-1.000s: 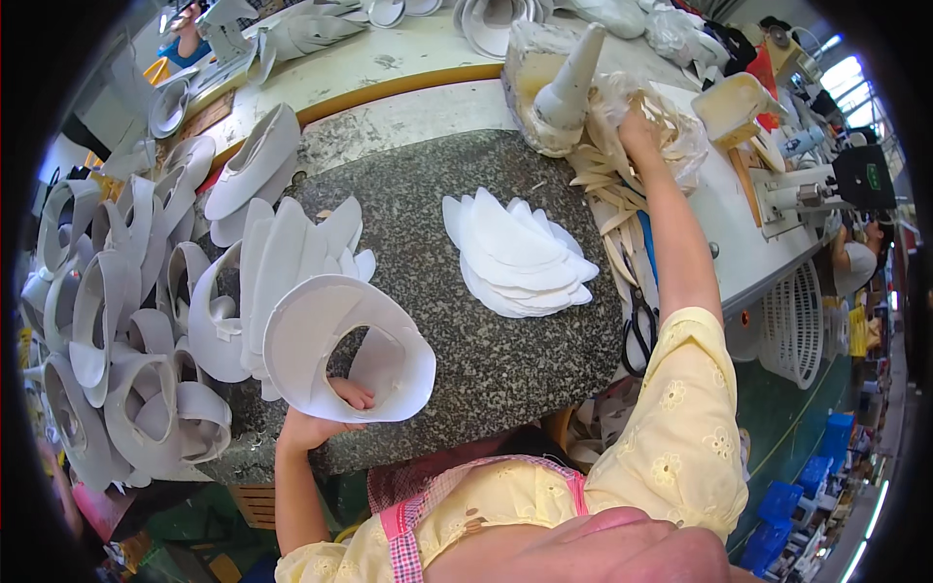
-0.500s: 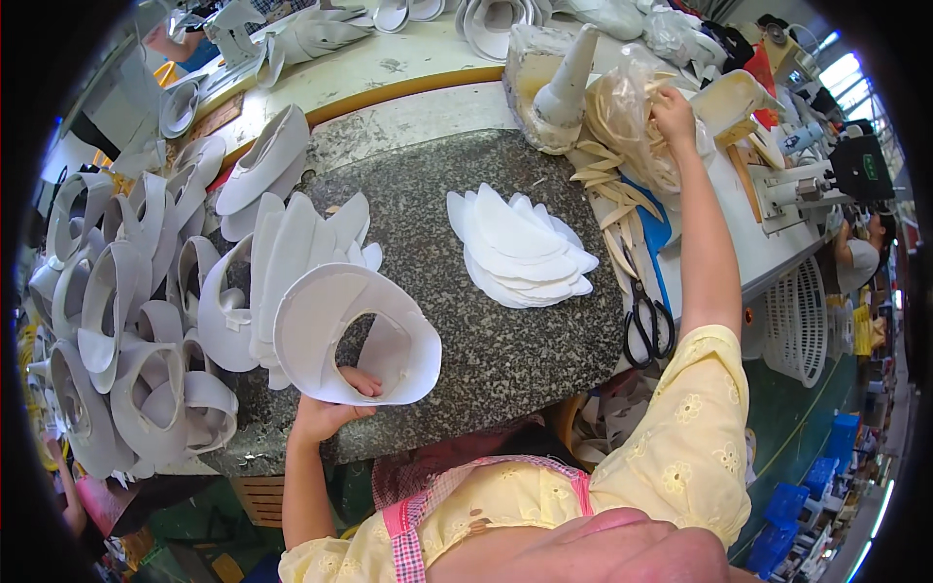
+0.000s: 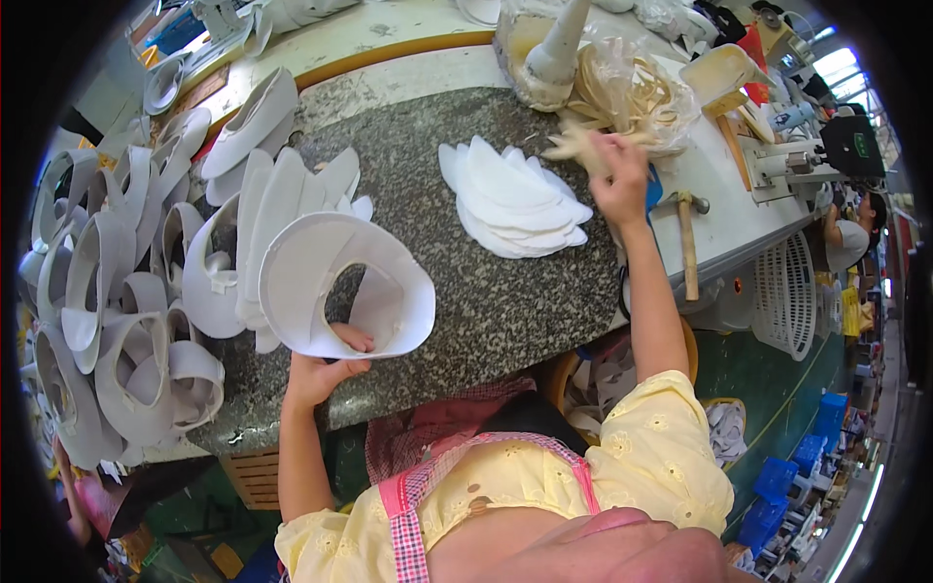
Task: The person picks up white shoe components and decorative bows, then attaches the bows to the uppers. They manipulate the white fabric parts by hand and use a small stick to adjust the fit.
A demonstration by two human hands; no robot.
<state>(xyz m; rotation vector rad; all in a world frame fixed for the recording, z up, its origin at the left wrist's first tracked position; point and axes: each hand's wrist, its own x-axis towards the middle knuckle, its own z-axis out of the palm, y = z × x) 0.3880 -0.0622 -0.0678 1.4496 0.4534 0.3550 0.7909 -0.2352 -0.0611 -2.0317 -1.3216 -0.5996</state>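
My left hand grips a white shoe upper by its lower edge, the thumb outside and fingertips showing through its opening. The upper is held above the near edge of the dark speckled stone slab. At the right, my right hand has its fingers closed around some pale beige curved strips, blurred by motion. Just beyond it lies a clear plastic bag with more beige strips. A fanned stack of white, leaf-shaped pieces rests on the slab between my hands.
Many white shoe uppers crowd the left side. Grey-white curved pieces stand behind the held upper. A cone-shaped stand rises at the back. A hammer lies right of my forearm; a white basket stands beyond the table.
My right hand has come from the plastic bag back toward me, onto the loose beige strips, which have shifted. The hammer now shows; my forearm mostly covers the scissors. My left hand keeps the upper.
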